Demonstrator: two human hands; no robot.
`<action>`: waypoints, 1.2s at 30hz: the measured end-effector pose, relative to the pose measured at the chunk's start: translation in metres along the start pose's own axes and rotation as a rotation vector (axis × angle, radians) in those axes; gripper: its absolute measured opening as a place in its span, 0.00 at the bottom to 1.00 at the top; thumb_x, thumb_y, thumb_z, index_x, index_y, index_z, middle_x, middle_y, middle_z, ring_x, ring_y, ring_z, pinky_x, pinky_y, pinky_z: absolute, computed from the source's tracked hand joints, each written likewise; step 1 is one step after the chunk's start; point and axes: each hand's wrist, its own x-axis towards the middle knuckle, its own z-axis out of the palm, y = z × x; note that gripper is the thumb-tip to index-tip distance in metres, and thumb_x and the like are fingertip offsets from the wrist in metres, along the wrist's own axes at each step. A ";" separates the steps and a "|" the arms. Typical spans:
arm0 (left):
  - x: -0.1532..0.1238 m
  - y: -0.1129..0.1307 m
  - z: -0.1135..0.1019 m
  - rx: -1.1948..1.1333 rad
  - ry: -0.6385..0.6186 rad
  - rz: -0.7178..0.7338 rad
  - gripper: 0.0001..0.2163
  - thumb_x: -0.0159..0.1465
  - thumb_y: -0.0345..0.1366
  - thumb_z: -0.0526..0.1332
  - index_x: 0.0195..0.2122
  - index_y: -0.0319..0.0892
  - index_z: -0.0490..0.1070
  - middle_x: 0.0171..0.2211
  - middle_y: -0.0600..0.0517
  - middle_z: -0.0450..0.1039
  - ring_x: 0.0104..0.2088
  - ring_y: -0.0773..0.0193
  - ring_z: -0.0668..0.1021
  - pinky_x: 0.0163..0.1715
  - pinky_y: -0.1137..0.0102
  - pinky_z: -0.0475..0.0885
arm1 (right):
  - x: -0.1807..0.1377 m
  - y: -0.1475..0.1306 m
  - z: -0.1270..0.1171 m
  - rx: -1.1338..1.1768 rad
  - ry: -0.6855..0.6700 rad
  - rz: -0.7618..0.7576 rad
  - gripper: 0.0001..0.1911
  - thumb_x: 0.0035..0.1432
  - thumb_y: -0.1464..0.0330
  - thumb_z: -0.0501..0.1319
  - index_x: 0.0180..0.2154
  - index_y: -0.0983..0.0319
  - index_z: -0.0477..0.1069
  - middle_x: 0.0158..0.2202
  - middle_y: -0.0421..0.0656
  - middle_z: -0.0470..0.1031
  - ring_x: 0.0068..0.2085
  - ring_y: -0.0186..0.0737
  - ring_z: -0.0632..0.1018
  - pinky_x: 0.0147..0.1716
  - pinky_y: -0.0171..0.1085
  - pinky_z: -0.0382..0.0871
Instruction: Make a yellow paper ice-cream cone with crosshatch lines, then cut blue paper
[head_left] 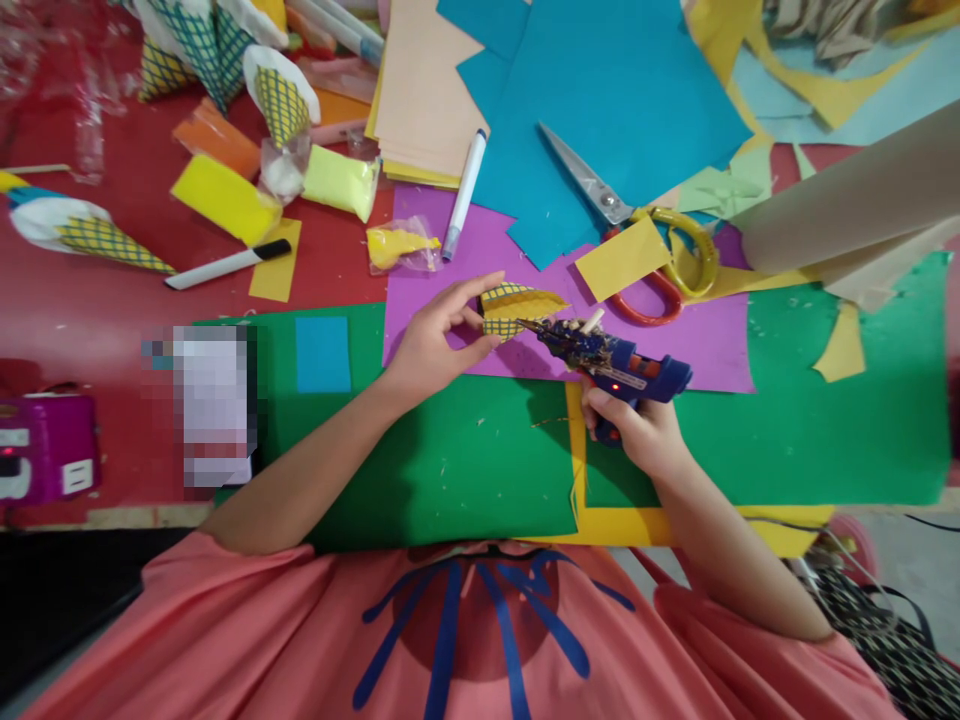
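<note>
Cone [512, 303] of checked sheet sits in the left grip [429, 348], pinched at its wide end between thumb and fingers; it looks light, thin and easily creased, so a gentle hold there, clear of the open edge, seems best. Just beside it, the right grip [643, 430] wraps the handle of the glue gun [637, 376], likely heavier, stiff and hot at the nozzle. Beyond the right grip lie scissors [606, 202], rigid, best taken by the loops.

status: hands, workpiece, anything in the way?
Left hand holds checkered cone, side open. Right hand grips blue glue gun, nozzle at cone, contact unclear. Scissors beyond, partly under yellow paper rectangle, not blocking nozzle.
</note>
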 end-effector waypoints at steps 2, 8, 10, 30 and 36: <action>0.000 -0.001 0.000 0.000 0.000 0.001 0.27 0.57 0.43 0.65 0.58 0.50 0.62 0.50 0.49 0.71 0.34 0.70 0.76 0.37 0.73 0.74 | 0.000 0.001 0.000 0.006 0.011 0.007 0.15 0.55 0.56 0.61 0.32 0.61 0.67 0.20 0.36 0.66 0.18 0.30 0.68 0.16 0.32 0.64; 0.001 -0.004 -0.001 -0.007 -0.001 0.016 0.28 0.58 0.44 0.65 0.59 0.50 0.61 0.54 0.48 0.68 0.35 0.70 0.77 0.37 0.74 0.74 | -0.001 0.000 0.000 0.022 0.037 0.029 0.17 0.52 0.53 0.62 0.31 0.61 0.67 0.20 0.36 0.66 0.18 0.31 0.68 0.16 0.33 0.64; 0.001 -0.005 -0.002 0.000 -0.008 0.022 0.28 0.58 0.44 0.64 0.59 0.51 0.60 0.55 0.48 0.68 0.36 0.69 0.77 0.37 0.73 0.74 | -0.001 0.000 0.000 0.020 0.051 0.029 0.18 0.52 0.53 0.62 0.31 0.61 0.66 0.19 0.36 0.66 0.18 0.31 0.68 0.16 0.33 0.64; 0.002 -0.011 -0.003 -0.105 0.014 0.008 0.28 0.57 0.43 0.66 0.58 0.54 0.61 0.54 0.50 0.68 0.39 0.66 0.78 0.37 0.71 0.78 | -0.001 0.000 -0.004 0.062 0.091 0.022 0.17 0.52 0.54 0.63 0.26 0.61 0.65 0.17 0.37 0.66 0.18 0.31 0.67 0.17 0.34 0.62; 0.004 -0.013 -0.002 -0.231 0.025 0.049 0.27 0.55 0.37 0.68 0.56 0.53 0.64 0.55 0.53 0.69 0.37 0.69 0.78 0.37 0.74 0.78 | 0.000 0.001 -0.003 0.075 0.120 -0.013 0.17 0.51 0.55 0.63 0.25 0.61 0.65 0.17 0.37 0.66 0.17 0.31 0.67 0.16 0.34 0.62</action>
